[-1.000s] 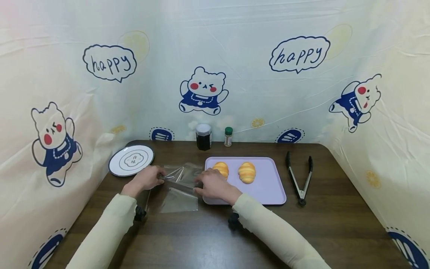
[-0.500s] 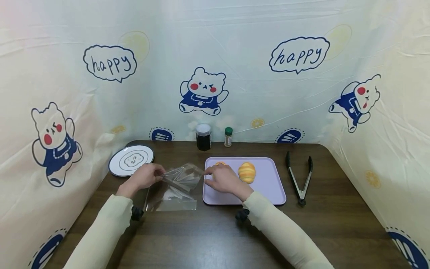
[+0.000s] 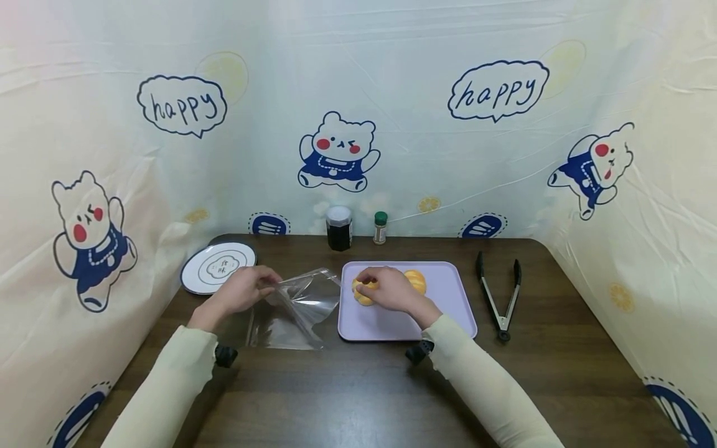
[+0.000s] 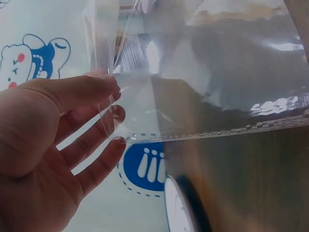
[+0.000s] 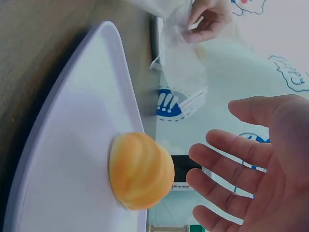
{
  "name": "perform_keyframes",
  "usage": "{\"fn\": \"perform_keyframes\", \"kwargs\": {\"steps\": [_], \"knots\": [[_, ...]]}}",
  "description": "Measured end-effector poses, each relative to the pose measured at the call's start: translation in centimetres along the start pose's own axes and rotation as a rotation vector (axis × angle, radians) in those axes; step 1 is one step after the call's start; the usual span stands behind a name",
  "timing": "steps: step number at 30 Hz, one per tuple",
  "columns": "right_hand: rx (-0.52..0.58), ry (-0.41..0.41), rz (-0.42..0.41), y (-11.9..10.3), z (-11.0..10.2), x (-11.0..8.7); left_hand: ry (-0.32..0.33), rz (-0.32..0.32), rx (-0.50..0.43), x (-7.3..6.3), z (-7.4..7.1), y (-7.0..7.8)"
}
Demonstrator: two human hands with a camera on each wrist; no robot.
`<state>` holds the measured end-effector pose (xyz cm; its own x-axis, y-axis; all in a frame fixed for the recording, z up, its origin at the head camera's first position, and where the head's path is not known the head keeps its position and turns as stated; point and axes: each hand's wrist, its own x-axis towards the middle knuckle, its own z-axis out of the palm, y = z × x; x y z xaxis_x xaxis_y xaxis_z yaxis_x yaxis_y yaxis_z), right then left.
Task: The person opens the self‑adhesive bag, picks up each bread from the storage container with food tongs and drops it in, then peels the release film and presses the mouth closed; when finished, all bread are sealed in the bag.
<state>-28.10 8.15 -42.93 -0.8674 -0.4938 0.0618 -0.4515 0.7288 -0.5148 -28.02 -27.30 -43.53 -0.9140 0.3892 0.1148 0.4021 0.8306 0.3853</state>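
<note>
My left hand (image 3: pixel 239 294) pinches the edge of a clear plastic bag (image 3: pixel 311 300) between thumb and fingers. In the left wrist view the bag (image 4: pixel 207 77) spreads out from the fingertips, see-through and shiny. Over the purple tray (image 3: pixel 448 317), my right hand (image 3: pixel 394 291) hovers above the left bread roll (image 3: pixel 363 298), partly covering it. The right wrist view shows that hand (image 5: pixel 256 174) with its fingers spread, apart from the striped yellow roll (image 5: pixel 140 170). A second bread roll (image 3: pixel 417 280) lies on the tray, also partly hidden by the hand.
A white dark-rimmed plate (image 3: pixel 211 272) lies at the left edge of the table. Black-tipped tongs (image 3: pixel 503 314) stand spread to the right of the tray. At the back are a dark jar (image 3: pixel 339 230) with a pale lid and a green-capped bottle (image 3: pixel 380 229).
My right hand has let go of the bag and moved right and up over the left roll. The left hand has lifted its side of the bag slightly.
</note>
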Motion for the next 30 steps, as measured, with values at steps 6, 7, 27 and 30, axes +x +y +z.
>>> {"fn": "perform_keyframes", "kwargs": {"steps": [6,7,27,30], "knots": [[0.068,-0.003,0.036,0.4,-0.4,-0.2,0.030,0.055,-0.007,0.1,-0.5,1.8],[0.076,-0.005,0.039,0.3,-0.5,-0.3,0.034,0.068,-0.003,0.2,-0.6,2.1],[0.222,-0.071,-0.007,-1.0,-0.1,0.6,0.002,0.171,0.016,0.6,-0.4,5.5],[0.251,-0.052,0.001,-1.3,-0.1,0.8,0.006,0.189,0.024,0.7,-0.4,5.6]]}}
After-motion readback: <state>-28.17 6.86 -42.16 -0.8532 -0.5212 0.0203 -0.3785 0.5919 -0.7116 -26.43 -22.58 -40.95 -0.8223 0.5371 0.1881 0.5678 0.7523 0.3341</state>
